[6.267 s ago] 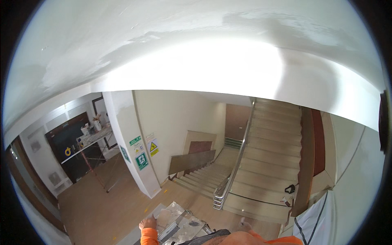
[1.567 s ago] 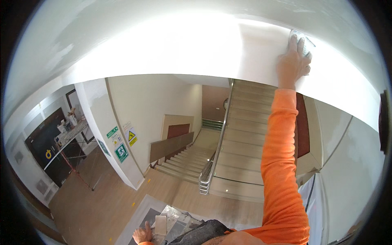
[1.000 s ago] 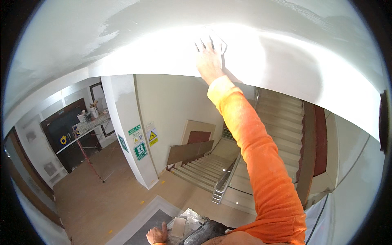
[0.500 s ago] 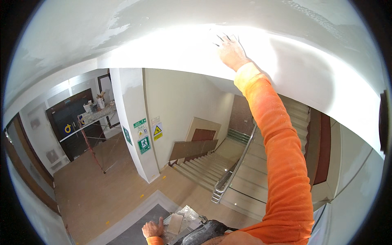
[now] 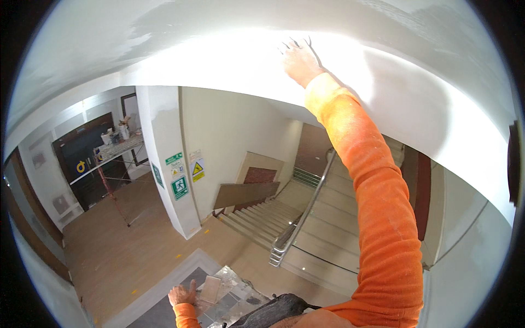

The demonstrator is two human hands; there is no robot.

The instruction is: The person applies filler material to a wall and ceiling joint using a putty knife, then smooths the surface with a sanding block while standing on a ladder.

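Note:
My right hand (image 5: 298,57) is raised overhead in an orange sleeve. It lies flat against the white plastered ceiling (image 5: 219,49) with fingers spread and nothing in it. My left hand (image 5: 183,295) rests low at the bottom edge on a spattered platform (image 5: 235,287). It sits beside a small tan rectangular block (image 5: 210,288) and its fingers appear apart. A dark bag or pouch (image 5: 273,309) sits against my body below.
Far below, stairs (image 5: 322,240) with a metal handrail (image 5: 298,224) go up to the right. A white column (image 5: 164,158) carries green and yellow signs. A red-legged scaffold (image 5: 112,164) with buckets stands by a dark door at left. Brown boards (image 5: 246,191) lean on the wall.
My right arm came up from out of view to the ceiling, swept leftward across the surface, and now rests near the middle. My left hand stays low on the platform.

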